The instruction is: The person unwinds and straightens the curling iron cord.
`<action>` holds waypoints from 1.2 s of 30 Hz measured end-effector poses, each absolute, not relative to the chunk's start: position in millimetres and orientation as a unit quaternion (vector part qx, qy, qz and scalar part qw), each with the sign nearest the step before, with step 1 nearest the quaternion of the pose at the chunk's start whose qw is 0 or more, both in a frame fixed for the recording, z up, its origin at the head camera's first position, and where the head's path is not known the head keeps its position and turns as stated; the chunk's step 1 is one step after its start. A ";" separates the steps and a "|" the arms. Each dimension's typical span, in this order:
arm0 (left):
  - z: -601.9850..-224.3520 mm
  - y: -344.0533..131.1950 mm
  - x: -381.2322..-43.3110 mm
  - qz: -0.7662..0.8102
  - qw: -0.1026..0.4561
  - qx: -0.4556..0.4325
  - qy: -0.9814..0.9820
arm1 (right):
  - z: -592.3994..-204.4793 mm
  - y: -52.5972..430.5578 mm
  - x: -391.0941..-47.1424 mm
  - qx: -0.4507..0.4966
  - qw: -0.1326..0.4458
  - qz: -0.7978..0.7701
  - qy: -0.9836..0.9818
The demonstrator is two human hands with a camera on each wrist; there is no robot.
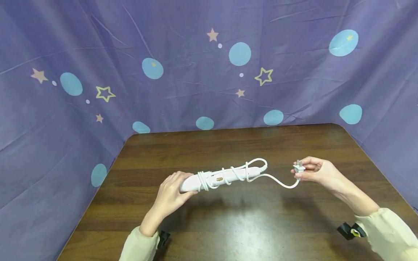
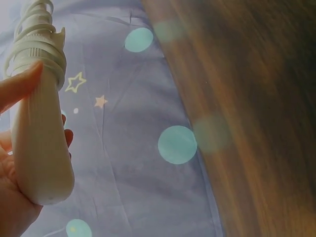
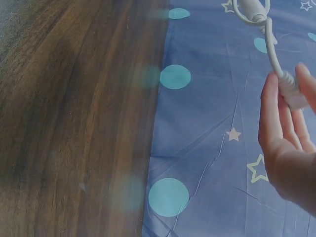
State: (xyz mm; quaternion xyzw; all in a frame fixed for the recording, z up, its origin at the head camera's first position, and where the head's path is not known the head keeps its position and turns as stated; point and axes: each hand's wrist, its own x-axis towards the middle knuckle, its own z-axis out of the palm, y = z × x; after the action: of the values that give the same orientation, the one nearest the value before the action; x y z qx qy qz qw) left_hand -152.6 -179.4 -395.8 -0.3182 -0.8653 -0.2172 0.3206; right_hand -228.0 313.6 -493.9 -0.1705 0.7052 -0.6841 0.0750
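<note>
A white hair straightener [image 1: 234, 175] is held above the table, its rounded wide end in my left hand [image 1: 169, 191]. In the left wrist view, the thumb lies along the straightener's body [image 2: 43, 143] and fingertips show on its far side. White cord [image 1: 203, 180] is wound round the body in several loops, beside a small gold-coloured switch [image 1: 219, 179]. From the narrow end a free stretch of cord [image 1: 283, 184] sags across to my right hand [image 1: 321, 174]. Thumb and fingers there pinch the white plug [image 1: 298, 169], its metal prongs pointing up.
Below both hands spreads a brown wooden table [image 1: 228, 217], with a bright reflection near its front. A purple curtain [image 1: 196, 94] with stars and blue dots hangs behind and along the sides. Black straps with small devices [image 1: 351, 231] sit at the wrists.
</note>
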 end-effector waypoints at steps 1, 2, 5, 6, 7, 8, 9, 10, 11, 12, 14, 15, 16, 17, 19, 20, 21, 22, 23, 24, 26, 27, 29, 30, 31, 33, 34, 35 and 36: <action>-396.2 -179.4 -153.1 -0.217 0.318 -0.316 -0.867 | -487.8 311.6 -224.4 -0.194 0.081 -0.678 0.705; -397.0 -179.4 -153.6 -0.216 0.316 -0.314 -0.869 | -477.3 307.4 -218.5 -0.209 0.088 -0.671 0.706; -399.4 -179.5 -154.8 -0.211 0.312 -0.307 -0.874 | -435.2 288.9 -196.4 -0.244 0.107 -0.666 0.696; -400.5 -179.5 -155.2 -0.209 0.311 -0.306 -0.875 | -419.7 281.7 -188.5 -0.249 0.114 -0.672 0.687; -401.6 -179.9 -155.3 -0.206 0.309 -0.304 -0.877 | -405.6 274.7 -180.8 -0.255 0.119 -0.680 0.677; -402.8 -180.2 -155.4 -0.204 0.308 -0.304 -0.878 | -392.7 268.5 -174.1 -0.251 0.123 -0.685 0.673; -403.8 -180.3 -155.5 -0.203 0.306 -0.303 -0.879 | -384.0 264.7 -169.9 -0.256 0.128 -0.694 0.661; -404.8 -180.5 -155.6 -0.201 0.304 -0.303 -0.880 | -376.6 261.6 -166.7 -0.261 0.133 -0.702 0.649; -405.7 -180.6 -155.7 -0.200 0.302 -0.305 -0.881 | -370.4 259.7 -164.5 -0.260 0.139 -0.711 0.638; -406.3 -180.6 -155.6 -0.199 0.300 -0.304 -0.882 | -365.9 258.4 -163.6 -0.262 0.141 -0.718 0.629; -407.3 -180.8 -155.6 -0.197 0.298 -0.306 -0.883 | -360.4 257.6 -164.3 -0.268 0.142 -0.731 0.612; -407.7 -181.0 -155.4 -0.196 0.298 -0.307 -0.883 | -358.9 257.8 -165.3 -0.271 0.141 -0.736 0.604; -407.9 -181.1 -155.2 -0.195 0.297 -0.307 -0.883 | -357.4 258.0 -166.6 -0.273 0.137 -0.742 0.597; -408.1 -181.2 -155.0 -0.194 0.296 -0.308 -0.883 | -356.3 258.3 -168.1 -0.273 0.132 -0.745 0.594; -408.7 -181.7 -154.8 -0.192 0.295 -0.310 -0.883 | -354.1 259.0 -171.8 -0.272 0.120 -0.757 0.583; -409.1 -182.0 -154.8 -0.191 0.294 -0.311 -0.883 | -352.4 259.2 -173.7 -0.268 0.113 -0.764 0.576; -409.2 -182.3 -154.7 -0.191 0.293 -0.312 -0.883 | -351.4 260.0 -176.2 -0.263 0.105 -0.772 0.570; -409.2 -182.4 -154.6 -0.191 0.292 -0.313 -0.883 | -350.6 261.0 -179.1 -0.258 0.098 -0.782 0.558; -409.3 -182.7 -154.7 -0.192 0.290 -0.315 -0.883 | -350.7 262.6 -182.8 -0.252 0.093 -0.795 0.543; -409.2 -182.8 -154.5 -0.192 0.289 -0.316 -0.883 | -351.4 264.4 -187.2 -0.251 0.086 -0.806 0.529; -408.9 -182.9 -154.1 -0.191 0.287 -0.319 -0.883 | -354.6 268.9 -196.7 -0.240 0.072 -0.825 0.507; -408.7 -182.8 -153.8 -0.191 0.286 -0.321 -0.883 | -372.9 282.6 -215.4 -0.243 0.077 -0.840 0.479; -408.6 -182.6 -153.2 -0.191 0.283 -0.324 -0.883 | -375.1 285.3 -223.2 -0.230 0.068 -0.855 0.460; -408.5 -182.4 -152.8 -0.191 0.281 -0.325 -0.883 | -374.5 285.4 -225.5 -0.226 0.061 -0.856 0.460; -408.4 -182.2 -152.5 -0.192 0.279 -0.327 -0.883 | -373.1 285.0 -226.7 -0.220 0.056 -0.860 0.457; -408.4 -181.9 -151.6 -0.195 0.272 -0.329 -0.883 | -367.3 282.0 -225.8 -0.208 0.048 -0.867 0.451; -408.3 -181.7 -151.1 -0.196 0.269 -0.329 -0.884 | -347.7 268.8 -210.8 -0.195 0.032 -0.861 0.468; -408.2 -181.7 -150.7 -0.198 0.265 -0.329 -0.885 | -344.1 266.8 -209.3 -0.188 0.028 -0.863 0.468; -408.0 -181.7 -150.2 -0.201 0.262 -0.328 -0.885 | -340.8 265.0 -208.0 -0.186 0.022 -0.861 0.473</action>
State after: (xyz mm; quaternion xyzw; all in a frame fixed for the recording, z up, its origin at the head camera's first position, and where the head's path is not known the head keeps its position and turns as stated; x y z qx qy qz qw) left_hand -150.2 -181.7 -408.0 -0.3284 -0.8851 -0.2011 0.2615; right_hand -208.0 265.0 -340.8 -0.1856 0.4730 -0.8610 0.0220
